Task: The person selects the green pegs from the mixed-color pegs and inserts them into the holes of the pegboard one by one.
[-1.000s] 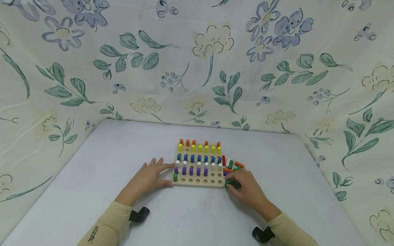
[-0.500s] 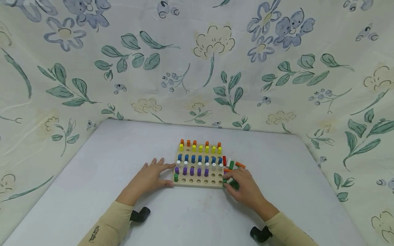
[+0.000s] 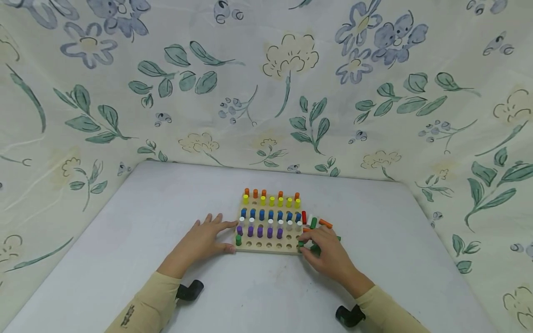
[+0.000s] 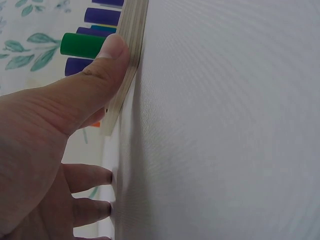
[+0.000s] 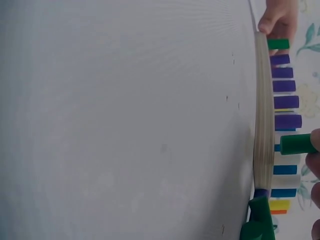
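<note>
Since a moment ago, the right hand point(image 3: 329, 252) has slid left from the loose pegs point(image 3: 318, 225) to the board's point(image 3: 268, 249) near right corner, and it now pinches a green peg point(image 5: 297, 144) between its fingertips just above the front row of holes. Left hand point(image 3: 204, 238) has stayed put: fingers spread flat on the desk point(image 3: 125, 231), thumb point(image 4: 107, 52) pressed against the board's left edge, holding nothing.

That peg is a short, plain green cylinder, matte and unmarked. One more green peg point(image 3: 238, 240) stands alone at the board's near left corner. Behind it run rows of purple, white, blue, yellow and orange pegs, all upright in a pale wooden board with layered edges. Most front-row holes are bare.

No readable writing shows on the pegs or the board; a dark mark on the left sleeve point(image 3: 126, 316) is too small to read.

From the head view the hand covers most of the held peg, and some loose pegs beside the board lie partly hidden behind it. The right wrist view cuts off the fingers at the frame's edge.
</note>
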{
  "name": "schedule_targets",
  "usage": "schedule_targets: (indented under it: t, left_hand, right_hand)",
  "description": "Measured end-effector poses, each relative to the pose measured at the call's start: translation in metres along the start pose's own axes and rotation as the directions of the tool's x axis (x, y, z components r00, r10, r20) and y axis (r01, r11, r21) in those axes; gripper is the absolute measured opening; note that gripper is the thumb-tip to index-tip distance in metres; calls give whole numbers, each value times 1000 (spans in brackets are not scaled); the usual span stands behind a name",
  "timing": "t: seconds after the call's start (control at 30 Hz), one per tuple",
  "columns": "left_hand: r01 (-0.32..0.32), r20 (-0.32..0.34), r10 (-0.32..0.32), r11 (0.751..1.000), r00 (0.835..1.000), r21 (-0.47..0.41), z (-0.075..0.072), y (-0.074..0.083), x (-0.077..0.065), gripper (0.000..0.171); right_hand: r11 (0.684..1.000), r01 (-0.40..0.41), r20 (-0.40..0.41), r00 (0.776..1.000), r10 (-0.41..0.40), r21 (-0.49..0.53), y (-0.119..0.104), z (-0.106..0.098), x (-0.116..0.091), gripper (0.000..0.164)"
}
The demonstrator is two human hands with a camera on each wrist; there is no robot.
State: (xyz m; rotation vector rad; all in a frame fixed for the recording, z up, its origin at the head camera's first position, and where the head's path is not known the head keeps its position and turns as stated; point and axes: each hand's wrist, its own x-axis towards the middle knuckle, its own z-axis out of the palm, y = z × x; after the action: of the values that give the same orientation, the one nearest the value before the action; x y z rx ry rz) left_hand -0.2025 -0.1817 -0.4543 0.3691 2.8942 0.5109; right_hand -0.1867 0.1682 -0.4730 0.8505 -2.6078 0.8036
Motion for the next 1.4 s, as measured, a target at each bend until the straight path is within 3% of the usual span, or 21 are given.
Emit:
schedule_targets:
  t: [1.4]
  left_hand:
    - [-6,-19,6,1000,1000,-1,1,-2,0,78]
  right_hand:
    - [997,21,26,999,-23,78,-16,18,16,24]
